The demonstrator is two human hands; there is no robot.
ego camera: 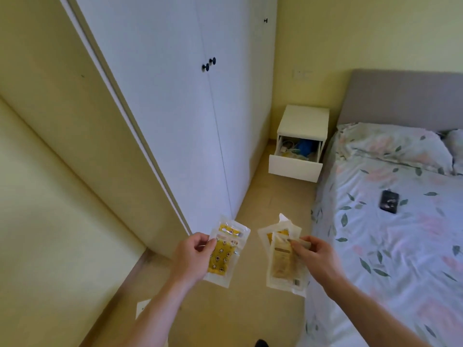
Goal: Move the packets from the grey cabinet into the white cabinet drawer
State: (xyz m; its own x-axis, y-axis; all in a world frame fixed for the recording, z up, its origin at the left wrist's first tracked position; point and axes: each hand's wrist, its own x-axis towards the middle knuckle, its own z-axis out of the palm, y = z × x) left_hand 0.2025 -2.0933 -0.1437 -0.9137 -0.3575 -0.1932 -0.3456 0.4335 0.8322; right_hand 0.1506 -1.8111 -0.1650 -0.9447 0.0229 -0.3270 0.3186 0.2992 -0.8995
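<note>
L hand [190,256] grip pinching upright yellow packets [224,254], R hand [317,259] grip pinching upright pale packets [283,259]

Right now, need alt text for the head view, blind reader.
Each hand holds clear packets over the floor: the left hand grips yellow-patterned packets, the right hand pinches pale packets. Ahead, the white cabinet drawer stands open between wardrobe and bed.
</note>
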